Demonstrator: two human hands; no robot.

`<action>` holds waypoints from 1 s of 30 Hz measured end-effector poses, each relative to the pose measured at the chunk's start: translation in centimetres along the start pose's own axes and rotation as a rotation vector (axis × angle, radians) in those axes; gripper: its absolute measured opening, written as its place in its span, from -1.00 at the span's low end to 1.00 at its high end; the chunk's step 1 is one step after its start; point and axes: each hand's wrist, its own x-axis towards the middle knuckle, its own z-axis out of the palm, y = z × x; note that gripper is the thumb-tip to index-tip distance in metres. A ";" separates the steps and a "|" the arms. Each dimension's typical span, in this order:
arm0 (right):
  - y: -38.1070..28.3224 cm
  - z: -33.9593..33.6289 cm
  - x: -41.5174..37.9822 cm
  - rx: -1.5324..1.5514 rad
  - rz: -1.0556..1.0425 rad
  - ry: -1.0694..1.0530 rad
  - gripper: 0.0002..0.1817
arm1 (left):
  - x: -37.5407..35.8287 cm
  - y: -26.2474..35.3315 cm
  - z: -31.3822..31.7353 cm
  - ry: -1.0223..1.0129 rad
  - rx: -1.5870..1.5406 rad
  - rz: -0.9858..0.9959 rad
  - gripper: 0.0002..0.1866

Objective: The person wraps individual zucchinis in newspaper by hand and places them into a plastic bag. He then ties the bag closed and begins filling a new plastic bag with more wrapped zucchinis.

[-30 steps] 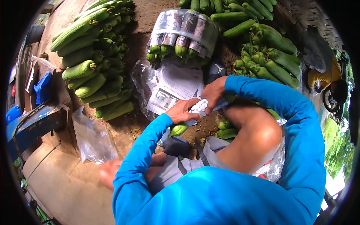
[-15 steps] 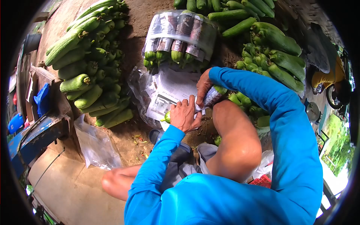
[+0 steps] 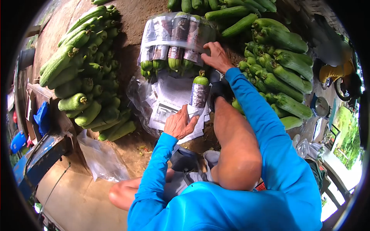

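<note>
A green vegetable [image 3: 200, 90] wrapped in newspaper stands out from my left hand [image 3: 180, 122], whose fingers hold its lower end over the loose newspaper sheets [image 3: 169, 101]. My right hand [image 3: 217, 57], fingers apart and holding nothing, is at the right edge of the bundle [image 3: 173, 40]. That bundle is made of several paper-wrapped vegetables in clear plastic, with a pale band around them and their green ends showing toward me.
Piles of unwrapped green vegetables lie at the left [image 3: 88, 77] and right [image 3: 287, 71], with more at the top. A clear plastic bag [image 3: 102, 158] rests at the lower left. My bent knee [image 3: 241, 165] is below my right forearm.
My right hand has let go of the wrapped vegetable and moved up to the bundle. The wrapped vegetable now points upward from my left hand instead of to the right.
</note>
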 end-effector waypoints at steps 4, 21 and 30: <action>0.3 1.6 0.3 0.037 -0.075 0.160 -0.53 | 0.4 0.3 -0.7 0.028 0.000 -0.032 -0.38; 1.3 -1.3 5.0 0.204 -0.028 -0.395 -0.70 | 4.7 1.4 -1.8 -0.017 0.075 -0.072 -0.38; -2.9 -4.5 2.8 0.349 0.030 -0.397 -0.58 | 4.8 3.1 -4.9 -0.010 0.068 -0.188 -0.41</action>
